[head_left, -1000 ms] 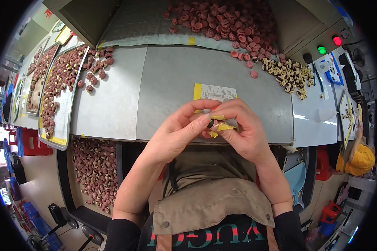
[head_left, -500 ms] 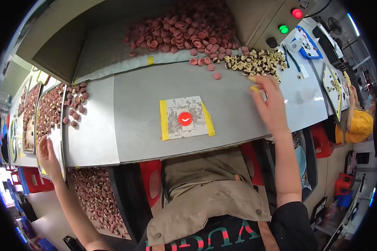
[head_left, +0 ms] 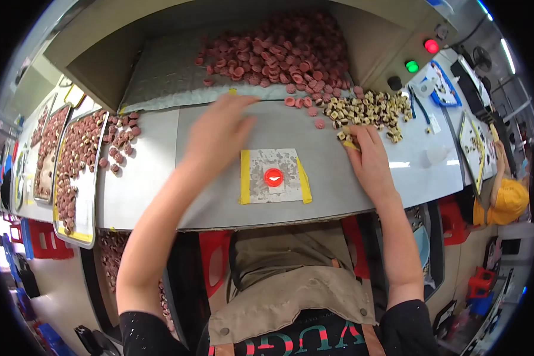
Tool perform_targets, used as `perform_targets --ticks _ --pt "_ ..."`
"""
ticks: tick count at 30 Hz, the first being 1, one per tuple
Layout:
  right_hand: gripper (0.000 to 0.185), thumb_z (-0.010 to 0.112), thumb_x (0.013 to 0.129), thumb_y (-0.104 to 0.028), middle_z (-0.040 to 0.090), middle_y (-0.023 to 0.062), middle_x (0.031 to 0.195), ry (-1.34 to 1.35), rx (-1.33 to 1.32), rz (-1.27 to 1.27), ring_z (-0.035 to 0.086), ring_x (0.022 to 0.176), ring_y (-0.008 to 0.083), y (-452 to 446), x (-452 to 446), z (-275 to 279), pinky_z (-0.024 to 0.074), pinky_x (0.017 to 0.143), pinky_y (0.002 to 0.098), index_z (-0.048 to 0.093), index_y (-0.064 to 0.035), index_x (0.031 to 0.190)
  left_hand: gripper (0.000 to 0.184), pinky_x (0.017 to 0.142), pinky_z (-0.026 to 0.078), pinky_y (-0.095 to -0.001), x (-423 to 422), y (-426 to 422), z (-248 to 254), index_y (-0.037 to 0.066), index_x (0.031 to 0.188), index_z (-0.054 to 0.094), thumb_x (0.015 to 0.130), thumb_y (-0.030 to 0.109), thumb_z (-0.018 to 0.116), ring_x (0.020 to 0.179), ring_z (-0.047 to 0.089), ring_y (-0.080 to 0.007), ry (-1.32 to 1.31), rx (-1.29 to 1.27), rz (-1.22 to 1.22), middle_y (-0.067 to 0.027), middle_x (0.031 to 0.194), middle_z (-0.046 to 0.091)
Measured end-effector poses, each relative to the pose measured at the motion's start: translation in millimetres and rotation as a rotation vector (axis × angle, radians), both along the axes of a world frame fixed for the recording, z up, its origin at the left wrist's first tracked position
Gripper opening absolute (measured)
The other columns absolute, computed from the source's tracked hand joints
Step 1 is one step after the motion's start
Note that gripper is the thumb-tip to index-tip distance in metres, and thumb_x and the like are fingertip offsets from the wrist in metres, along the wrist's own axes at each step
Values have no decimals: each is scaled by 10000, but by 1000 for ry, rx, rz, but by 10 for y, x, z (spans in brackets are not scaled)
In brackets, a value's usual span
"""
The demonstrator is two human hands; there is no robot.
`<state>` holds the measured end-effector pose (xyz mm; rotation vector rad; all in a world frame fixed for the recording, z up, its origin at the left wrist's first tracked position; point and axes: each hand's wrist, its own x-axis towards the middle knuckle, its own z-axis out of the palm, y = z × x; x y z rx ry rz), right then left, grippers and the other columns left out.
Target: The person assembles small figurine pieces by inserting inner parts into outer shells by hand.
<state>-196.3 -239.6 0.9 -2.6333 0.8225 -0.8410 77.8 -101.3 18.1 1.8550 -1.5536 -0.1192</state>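
Observation:
My left hand (head_left: 222,133), blurred, is over the grey table, just in front of the pile of pink bumpy caps (head_left: 279,56); its fingers point right and what they hold, if anything, is smeared. At the near edge of the heap of small cream-and-dark pieces (head_left: 371,113), my right hand (head_left: 368,154) has its fingertips down, with yellow on them. Whether it grips a piece is too small to tell. Between the hands lies a white, stained card (head_left: 258,166) with yellow tape on its sides and a round red piece (head_left: 273,177) at its middle.
Trays (head_left: 89,237) of pink-and-cream pieces stand at the left, with loose ones (head_left: 118,142) beside them. A machine housing with red and green lights (head_left: 412,66) frames the pink pile. At the far right are another tray (head_left: 471,142) and a person in yellow (head_left: 510,196).
From together over the card, my hands parted. My left hand went to the left trays, then came back right towards the pink pile. My right hand reached the cream-and-dark heap, its fingers now lower.

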Motion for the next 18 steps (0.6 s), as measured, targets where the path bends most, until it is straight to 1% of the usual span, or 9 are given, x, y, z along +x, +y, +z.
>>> perform_targets --ticks 2,5,8,11,12,13,15,16,18 --pt "296 637 815 26 548 171 1013 17 94 -38 571 918 365 77 -12 23 486 786 408 546 -13 1093 292 823 501 -354 -240 -401 -127 114 1182 612 891 138 614 973 614 -297 -68 -136 -49 -107 1132 591" --pt "263 632 834 21 559 159 1006 14 224 -64 596 891 335 170 -83 76 497 768 386 544 -6 1081 207 785 498 -353 -278 -750 -283 79 1084 615 883 133 617 901 605 -300 -33 -67 -56 -110 1075 605" --pt "248 627 844 21 572 143 1017 -33 341 -36 618 898 302 250 -171 105 505 776 363 547 -7 1077 152 749 493 -339 -157 -629 -291 47 996 601 871 127 629 842 602 -254 -6 -37 -126 -103 1003 617" --pt "250 625 841 21 583 134 1029 -65 440 32 625 926 290 392 -146 141 508 798 356 550 -11 1078 153 737 487 -314 24 -181 -123 37 1010 607 893 135 622 832 596 -189 145 85 -91 -82 957 628" --pt "252 625 839 20 586 132 1032 -75 468 58 625 937 290 434 -109 159 509 807 356 551 -13 1078 159 742 481 -297 77 -24 -126 42 1029 614 909 146 618 843 587 -160 270 55 -53 -59 983 631" --pt "262 625 836 19 587 133 1029 -78 442 89 623 936 292 465 -71 167 509 810 361 552 -14 1085 166 747 475 -280 106 132 -123 46 1048 621 924 157 613 854 579 -132 394 25 -14 -36 1009 633" --pt "280 625 830 15 589 133 1022 -80 385 157 620 935 295 495 0 190 508 815 371 554 -18 1099 205 772 475 -266 101 451 32 36 1107 614 945 161 599 889 581 -115 756 64 93 -23 1056 630" --pt "284 627 828 12 589 133 1019 -57 377 151 616 938 301 492 20 224 505 820 374 557 -18 1102 225 785 476 -260 68 592 86 30 1137 611 955 163 592 906 582 -106 938 79 154 -17 1080 628" --pt "292 629 823 7 591 133 1012 -4 357 143 608 944 312 469 57 278 499 828 380 564 -20 1106 277 810 476 -245 -58 820 86 6 1197 583 964 156 582 938 585 -97 1224 -20 106 -19 1097 623"
